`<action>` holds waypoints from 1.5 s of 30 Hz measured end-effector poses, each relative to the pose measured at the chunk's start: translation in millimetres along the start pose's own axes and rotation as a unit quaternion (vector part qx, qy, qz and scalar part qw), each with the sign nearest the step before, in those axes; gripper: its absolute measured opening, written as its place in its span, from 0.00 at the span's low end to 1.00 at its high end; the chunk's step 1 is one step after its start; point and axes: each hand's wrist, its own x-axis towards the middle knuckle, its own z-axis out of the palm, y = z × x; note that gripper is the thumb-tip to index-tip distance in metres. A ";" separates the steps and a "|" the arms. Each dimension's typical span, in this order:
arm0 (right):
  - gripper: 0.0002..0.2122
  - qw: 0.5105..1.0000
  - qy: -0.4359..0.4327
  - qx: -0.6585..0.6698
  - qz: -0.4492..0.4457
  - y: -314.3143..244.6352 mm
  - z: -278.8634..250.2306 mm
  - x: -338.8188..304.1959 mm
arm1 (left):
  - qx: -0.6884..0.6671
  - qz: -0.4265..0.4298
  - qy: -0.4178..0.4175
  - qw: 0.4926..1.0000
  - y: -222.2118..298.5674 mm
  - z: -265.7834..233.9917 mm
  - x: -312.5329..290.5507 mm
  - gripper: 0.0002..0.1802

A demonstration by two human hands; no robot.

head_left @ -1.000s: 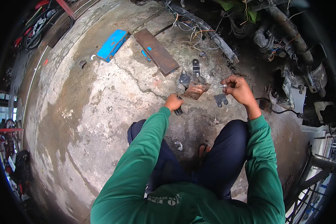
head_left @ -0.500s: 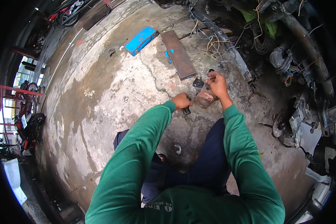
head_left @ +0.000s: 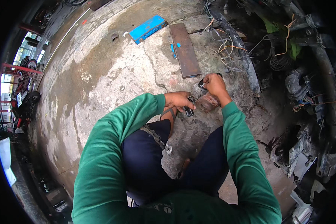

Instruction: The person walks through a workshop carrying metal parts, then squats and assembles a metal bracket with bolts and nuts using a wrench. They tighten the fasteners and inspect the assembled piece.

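My left hand [head_left: 178,100] is closed around a small black cylindrical metal part [head_left: 189,111], low over the concrete. A thin clear or metallic ring shape [head_left: 194,95] shows beside its fingers; I cannot make out what it is. My right hand [head_left: 215,84] is pinched on a dark slender piece [head_left: 202,83] whose black end also shows past the knuckles; its kind is hidden by the fingers. Just below that hand, between the two hands, sits a rusty reddish-brown lump [head_left: 207,103], partly covered by the right wrist.
A blue metal case [head_left: 148,29] and a rusty brown flat case [head_left: 185,50] with a blue handle lie ahead on the stained concrete. Dirty pipes and loose wires [head_left: 235,48] run along the right. A greasy metal housing [head_left: 293,149] lies right. Motorcycles [head_left: 26,104] stand far left.
The view has shifted, and my left knee has come up further into it. My left hand has turned, its back now more visible. My right hand has closed lower over the dark piece.
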 end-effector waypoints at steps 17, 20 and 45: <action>0.07 0.983 -0.167 -0.074 -0.038 -16.9 -6.9 31.5 | -0.205 0.067 0.107 0.971 -45.3 27.1 14.5 0.51; 0.08 0.977 -0.191 -0.050 -0.080 -8.5 -12.4 35.3 | -0.345 0.028 0.130 0.929 -42.9 37.7 16.0 0.48; 0.16 0.942 -0.209 -0.238 -0.110 -29.5 -17.7 37.8 | -0.316 0.099 0.043 0.943 -45.8 23.6 16.0 0.55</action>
